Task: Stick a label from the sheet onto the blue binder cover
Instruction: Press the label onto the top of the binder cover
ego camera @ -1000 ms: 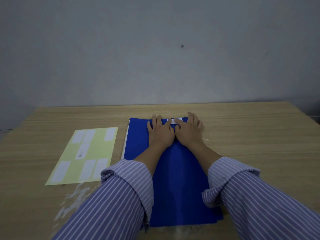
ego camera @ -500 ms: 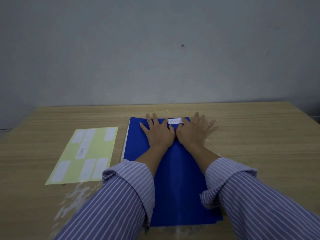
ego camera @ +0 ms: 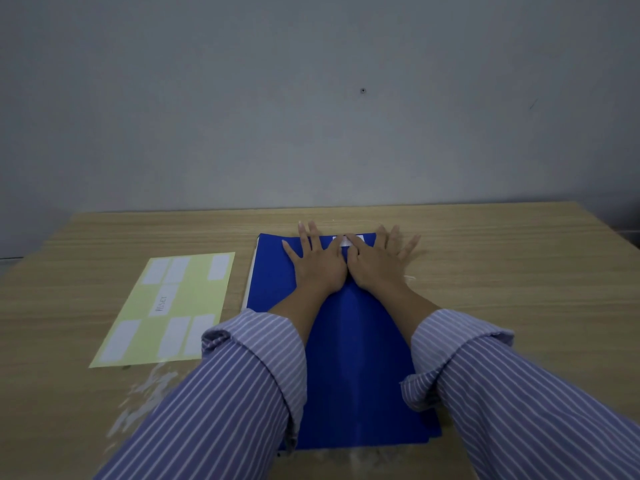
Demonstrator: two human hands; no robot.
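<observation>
The blue binder [ego camera: 349, 358] lies flat in the middle of the wooden table. A small white label [ego camera: 346, 241] sits on its cover near the far edge, partly hidden under my thumbs. My left hand [ego camera: 317, 263] and my right hand [ego camera: 379, 263] rest palm-down side by side on the cover, fingers spread, thumbs meeting on the label. Neither hand grips anything. The yellow label sheet [ego camera: 173, 306] lies left of the binder with several white labels on it, one with writing.
The wooden table [ego camera: 519, 289] runs to a grey wall at the back. A shiny patch of glare or clear film [ego camera: 145, 400] lies near the front left, below the sheet. My striped sleeves cover the binder's near corners.
My fingers spread out from a bunched position, then my thumbs came back together over the label. The binder and the sheet have not moved.
</observation>
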